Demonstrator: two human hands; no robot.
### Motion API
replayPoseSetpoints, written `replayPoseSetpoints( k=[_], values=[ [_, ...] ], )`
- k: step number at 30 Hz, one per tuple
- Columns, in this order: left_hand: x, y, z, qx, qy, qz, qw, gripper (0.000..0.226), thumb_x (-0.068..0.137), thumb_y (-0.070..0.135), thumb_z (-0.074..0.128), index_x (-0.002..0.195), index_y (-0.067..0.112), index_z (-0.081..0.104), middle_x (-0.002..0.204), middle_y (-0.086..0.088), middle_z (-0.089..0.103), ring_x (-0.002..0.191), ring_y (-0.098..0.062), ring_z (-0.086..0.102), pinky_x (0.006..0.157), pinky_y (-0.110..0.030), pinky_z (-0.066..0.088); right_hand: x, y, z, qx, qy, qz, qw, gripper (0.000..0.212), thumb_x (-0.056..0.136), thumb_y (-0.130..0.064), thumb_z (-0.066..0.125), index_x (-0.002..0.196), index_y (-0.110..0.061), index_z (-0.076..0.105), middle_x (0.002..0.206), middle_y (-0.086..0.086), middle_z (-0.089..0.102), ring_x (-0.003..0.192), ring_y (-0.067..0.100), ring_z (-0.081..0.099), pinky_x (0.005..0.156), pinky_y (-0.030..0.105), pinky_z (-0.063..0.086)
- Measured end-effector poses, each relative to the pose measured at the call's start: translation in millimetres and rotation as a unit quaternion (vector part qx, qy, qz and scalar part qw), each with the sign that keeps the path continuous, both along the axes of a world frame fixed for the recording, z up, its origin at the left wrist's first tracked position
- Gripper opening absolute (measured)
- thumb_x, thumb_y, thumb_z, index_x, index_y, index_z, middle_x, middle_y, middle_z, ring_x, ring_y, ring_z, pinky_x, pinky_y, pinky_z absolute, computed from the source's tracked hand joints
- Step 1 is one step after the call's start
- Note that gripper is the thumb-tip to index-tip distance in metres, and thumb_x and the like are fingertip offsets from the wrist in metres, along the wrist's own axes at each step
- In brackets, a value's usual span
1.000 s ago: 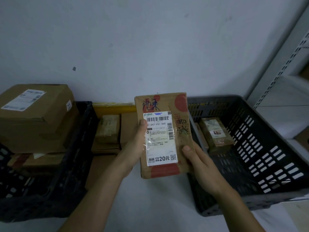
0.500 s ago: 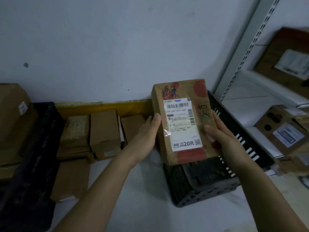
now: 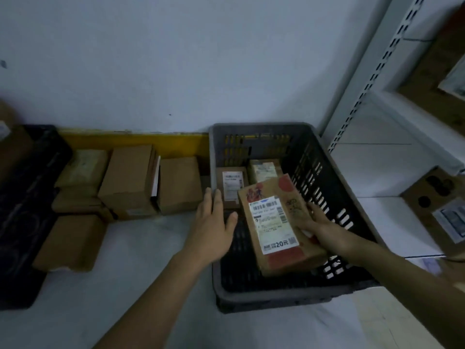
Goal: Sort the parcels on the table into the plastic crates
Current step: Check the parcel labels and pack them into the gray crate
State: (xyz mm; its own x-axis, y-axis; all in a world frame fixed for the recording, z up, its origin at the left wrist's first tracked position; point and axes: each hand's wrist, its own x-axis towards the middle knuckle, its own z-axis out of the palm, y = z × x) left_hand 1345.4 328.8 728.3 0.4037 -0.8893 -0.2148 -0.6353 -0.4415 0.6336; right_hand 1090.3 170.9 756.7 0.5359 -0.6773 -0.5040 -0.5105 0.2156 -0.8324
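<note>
The grey crate (image 3: 334, 172) stands on the white table (image 3: 151, 285), against the wall. Inside it, at the far end, lie two small parcels (image 3: 232, 183), side by side. The right hand (image 3: 319, 225) grips the labelled parcel (image 3: 279, 225) by its right edge and holds it tilted inside the crate, label up. The left hand (image 3: 214, 222) is spread flat over the crate's left rim and holds nothing. Several brown boxes (image 3: 128, 182) sit on the table between the grey crate and a black crate (image 3: 22, 210) at the left.

Two crates (image 3: 327, 177), about ten parcels (image 3: 276, 222).
</note>
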Motion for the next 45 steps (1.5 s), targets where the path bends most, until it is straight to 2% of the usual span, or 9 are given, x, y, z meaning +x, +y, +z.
replayPoseSetpoints(
  k=[5,8,11,17,22,27,34,40,45],
  values=[
    [-11.7,1.4,0.8,0.005,-0.038,0.037,0.999,0.081,0.109,0.065,0.027,0.170,0.026,-0.010,0.178,0.003,-0.018,0.164,-0.022,-0.006,0.133,-0.044,0.010,19.3,-14.4,-62.1,0.053,0.027,0.072,0.996,0.114,0.081,-0.063,0.085,0.167,-0.037,0.013,0.134,-0.010,0.068,0.116,0.016,0.074,0.101,0.038,0.060],
    [-15.4,3.0,-0.5,-0.003,-0.050,0.052,0.997,0.079,0.109,0.064,0.027,0.170,0.029,-0.009,0.178,0.003,-0.013,0.164,-0.019,-0.005,0.131,-0.042,0.010,32.8,-7.7,-88.3,0.065,0.033,0.098,0.993,0.094,0.088,-0.055,0.083,0.159,-0.033,0.024,0.127,-0.009,0.070,0.109,0.014,0.074,0.093,0.030,0.062],
    [-17.1,3.8,-2.8,-0.010,-0.054,0.066,0.996,0.077,0.110,0.063,0.028,0.170,0.031,-0.008,0.179,0.003,-0.008,0.164,-0.019,-0.002,0.130,-0.042,0.011,43.3,3.2,-103.3,0.040,0.065,0.175,0.982,0.086,0.104,-0.039,0.068,0.166,-0.030,0.010,0.134,-0.005,0.065,0.109,0.008,0.067,0.082,0.014,0.056],
    [-17.5,3.4,-5.5,-0.008,-0.090,0.079,0.993,0.078,0.110,0.063,0.030,0.171,0.029,-0.003,0.179,-0.001,-0.001,0.164,-0.023,0.001,0.130,-0.046,0.015,47.4,5.8,-128.6,-0.068,0.101,0.336,0.934,0.118,0.102,-0.031,0.072,0.165,-0.014,-0.026,0.171,-0.002,0.022,0.153,0.013,0.032,0.116,0.010,0.029],
    [-18.9,2.9,-6.3,0.012,-0.143,0.081,0.986,0.087,0.099,0.072,0.023,0.170,0.029,-0.003,0.179,-0.003,-0.003,0.164,-0.027,-0.002,0.131,-0.052,0.015,45.9,-3.8,-130.8,-0.135,0.151,0.401,0.893,0.134,0.100,-0.052,0.068,0.150,-0.022,-0.053,0.159,0.013,0.054,0.135,0.026,0.062,0.109,0.029,0.050],
    [-19.3,2.1,-6.8,0.017,-0.156,0.081,0.984,0.088,0.098,0.071,0.023,0.170,0.029,-0.003,0.179,-0.004,-0.003,0.164,-0.027,-0.005,0.131,-0.055,0.015,48.2,-14.6,-139.0,-0.157,0.186,0.423,0.873,0.134,0.101,-0.060,0.064,0.146,-0.020,-0.056,0.154,0.019,0.059,0.127,0.029,0.067,0.103,0.030,0.053],
    [-20.4,3.2,-5.1,0.027,-0.184,0.076,0.980,0.085,0.101,0.070,0.024,0.171,0.027,-0.001,0.179,-0.006,-0.002,0.164,-0.029,-0.003,0.130,-0.055,0.018,69.6,-18.0,-119.4,-0.193,0.325,0.482,0.790,0.134,0.097,-0.074,0.057,0.157,0.000,-0.037,0.149,0.022,0.062,0.129,0.033,0.064,0.111,0.039,0.051],
    [-7.7,10.4,2.5,0.009,-0.165,0.083,0.983,0.089,0.098,0.079,0.024,0.171,0.030,0.007,0.179,-0.002,-0.003,0.164,-0.027,-0.001,0.130,-0.056,0.017,73.0,-21.4,-106.2,-0.399,0.398,0.441,0.698,0.096,0.098,-0.080,0.038,0.164,-0.014,0.019,0.129,0.011,0.070,0.112,0.032,0.069,0.098,0.047,0.057],
    [32.8,35.9,1.0,-0.013,-0.195,0.133,0.972,0.093,0.095,0.083,0.019,0.170,0.030,0.013,0.179,-0.005,0.005,0.163,-0.029,0.007,0.130,-0.057,0.016,94.7,-17.3,-51.2,-0.570,0.390,0.321,0.648,0.092,0.103,-0.076,0.020,0.169,-0.012,0.019,0.168,0.021,0.038,0.155,0.043,0.035,0.122,0.061,0.034]
  ],
)
